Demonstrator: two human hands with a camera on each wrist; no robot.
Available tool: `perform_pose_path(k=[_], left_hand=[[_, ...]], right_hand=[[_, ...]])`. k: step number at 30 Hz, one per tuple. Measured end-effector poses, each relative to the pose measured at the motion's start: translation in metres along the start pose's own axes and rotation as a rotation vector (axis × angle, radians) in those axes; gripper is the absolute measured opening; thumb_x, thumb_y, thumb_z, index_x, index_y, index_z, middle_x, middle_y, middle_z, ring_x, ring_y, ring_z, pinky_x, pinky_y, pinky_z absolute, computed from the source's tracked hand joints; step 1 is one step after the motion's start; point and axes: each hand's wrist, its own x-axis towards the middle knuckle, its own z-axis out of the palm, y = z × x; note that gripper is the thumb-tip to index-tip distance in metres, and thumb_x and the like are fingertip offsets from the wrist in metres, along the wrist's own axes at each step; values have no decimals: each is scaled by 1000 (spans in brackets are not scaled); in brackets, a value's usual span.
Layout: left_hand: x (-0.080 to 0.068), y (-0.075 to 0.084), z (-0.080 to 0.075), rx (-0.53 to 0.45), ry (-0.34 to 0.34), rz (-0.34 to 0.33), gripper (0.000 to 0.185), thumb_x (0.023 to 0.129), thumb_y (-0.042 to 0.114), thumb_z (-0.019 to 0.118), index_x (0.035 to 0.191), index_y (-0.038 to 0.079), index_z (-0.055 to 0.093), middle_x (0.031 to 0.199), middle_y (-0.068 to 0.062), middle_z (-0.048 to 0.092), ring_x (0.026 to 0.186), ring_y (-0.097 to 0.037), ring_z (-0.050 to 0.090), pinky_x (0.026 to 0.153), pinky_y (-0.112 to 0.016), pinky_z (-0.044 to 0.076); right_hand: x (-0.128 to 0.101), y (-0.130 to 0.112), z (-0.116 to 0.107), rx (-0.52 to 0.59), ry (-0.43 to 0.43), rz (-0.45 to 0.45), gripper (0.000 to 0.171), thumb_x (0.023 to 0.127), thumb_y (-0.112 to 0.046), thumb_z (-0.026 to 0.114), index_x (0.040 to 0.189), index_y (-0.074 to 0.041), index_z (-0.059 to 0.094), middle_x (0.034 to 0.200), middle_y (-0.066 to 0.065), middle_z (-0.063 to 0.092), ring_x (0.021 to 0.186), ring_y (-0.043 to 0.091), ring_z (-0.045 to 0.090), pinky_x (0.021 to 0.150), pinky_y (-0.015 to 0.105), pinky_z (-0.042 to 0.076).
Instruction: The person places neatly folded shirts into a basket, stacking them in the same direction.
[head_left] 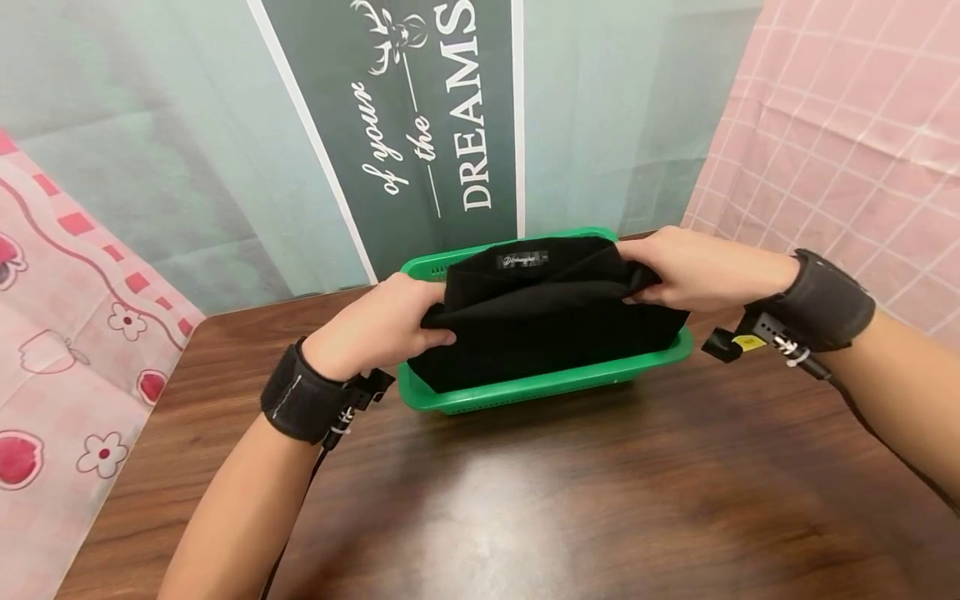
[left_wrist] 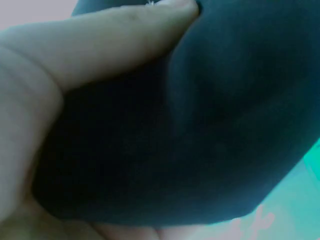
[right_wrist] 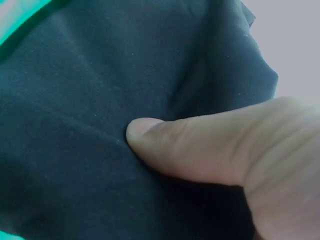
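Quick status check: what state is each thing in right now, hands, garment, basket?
left hand: grips the left end of the garment, thumb on the cloth.
right hand: grips the right end, thumb pressed on the fabric.
black garment: folded, label on top, held over the basket; whether it rests inside, cannot tell.
green basket: upright on the wooden table.

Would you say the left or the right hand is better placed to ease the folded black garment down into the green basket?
Neither alone, probably: the left hand and right hand each grip one end of the black garment over the green basket.
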Motion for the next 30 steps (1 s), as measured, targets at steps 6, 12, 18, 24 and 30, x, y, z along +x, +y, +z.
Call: perform_pose_path(k=[6, 12, 18, 24, 30], left_hand=[[16, -10, -5, 37, -201, -77, 15, 93, 19, 83, 96, 11, 70, 78, 2, 58, 74, -15, 55, 72, -32, 48], [30, -24, -3, 24, -338, -120, 18, 96, 19, 79, 108, 8, 72, 85, -1, 60, 78, -16, 54, 74, -32, 46], [33, -26, -1, -1, -375, -114, 22, 96, 18, 79, 116, 11, 74, 100, -3, 71, 85, -16, 62, 80, -34, 50], [41, -31, 1, 24, -338, -144, 28, 96, 21, 80, 119, 7, 72, 103, -8, 70, 91, -22, 65, 82, -37, 51], [43, -43, 4, 115, -204, -218, 54, 100, 23, 74, 147, 3, 57, 144, -21, 63, 133, -38, 61, 108, -51, 52]], right_hand=[[16, 6, 5, 45, -144, 29, 27, 91, -19, 84, 91, -17, 57, 75, -6, 51, 70, 5, 51, 69, 24, 42], [37, 11, 10, 191, -327, 32, 23, 96, -16, 79, 112, -10, 64, 91, 0, 64, 79, 11, 57, 75, 31, 43], [46, 16, 10, 239, -393, 9, 33, 95, -16, 79, 124, -8, 66, 104, 2, 70, 85, 14, 58, 76, 32, 44], [46, 21, 10, 237, -369, 36, 38, 94, -17, 80, 128, -7, 65, 118, 5, 72, 101, 19, 67, 86, 38, 52], [46, 29, 19, 144, -273, 96, 64, 98, -19, 76, 150, 6, 48, 148, 28, 56, 135, 47, 57, 108, 58, 50]])
